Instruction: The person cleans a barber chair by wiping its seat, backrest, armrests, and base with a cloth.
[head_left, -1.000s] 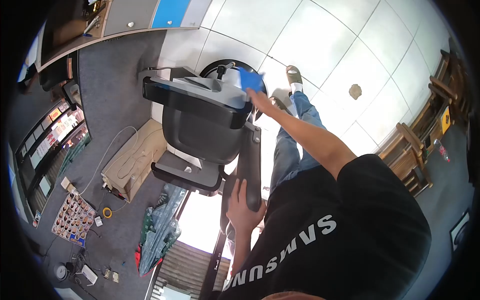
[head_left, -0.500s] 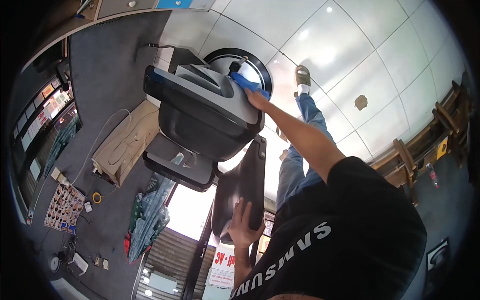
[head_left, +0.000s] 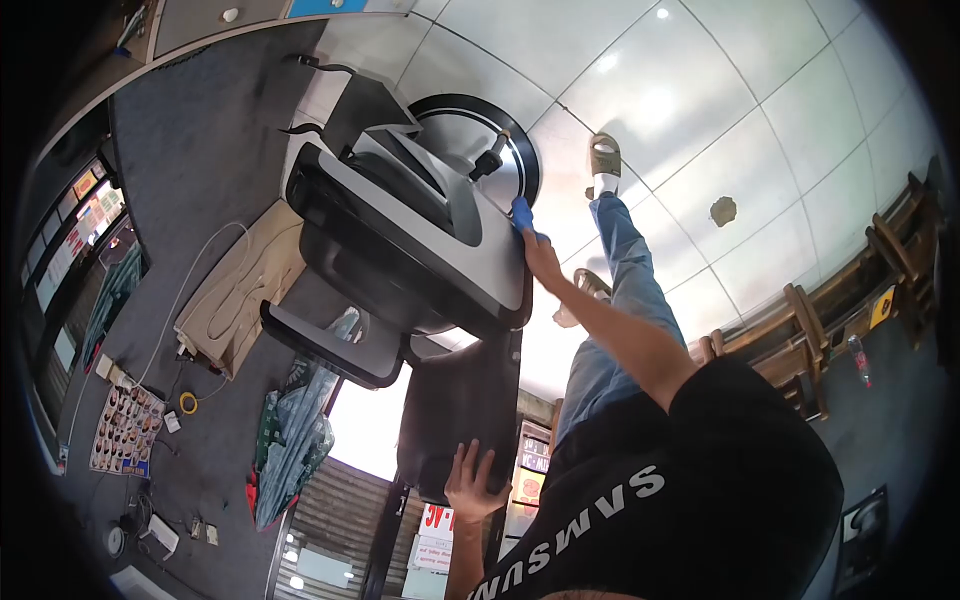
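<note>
A black and grey salon-type chair [head_left: 400,225] stands tilted in the middle of the view, above a round, black-rimmed base [head_left: 525,150]. My right hand [head_left: 543,258] is at the right edge of its grey side part, closed on a blue cloth [head_left: 521,213] that is mostly bunched up. Lower down, my left hand [head_left: 475,485] lies with fingers spread on the lower end of the black padded part [head_left: 460,410]. A lever with a dark grip [head_left: 487,163] sticks out over the base.
Left of the chair are a tan box [head_left: 240,290] with a cable, a folded umbrella [head_left: 295,440] and a picture sheet [head_left: 127,430]. Wooden chairs [head_left: 800,330] line the right side. A drawer cabinet [head_left: 195,22] is at the top left; my legs stand on white tiles.
The chair has turned and its black padded part now shows broader. My right hand with the blue cloth has moved down along the grey side; my left hand has shifted lower on the padding.
</note>
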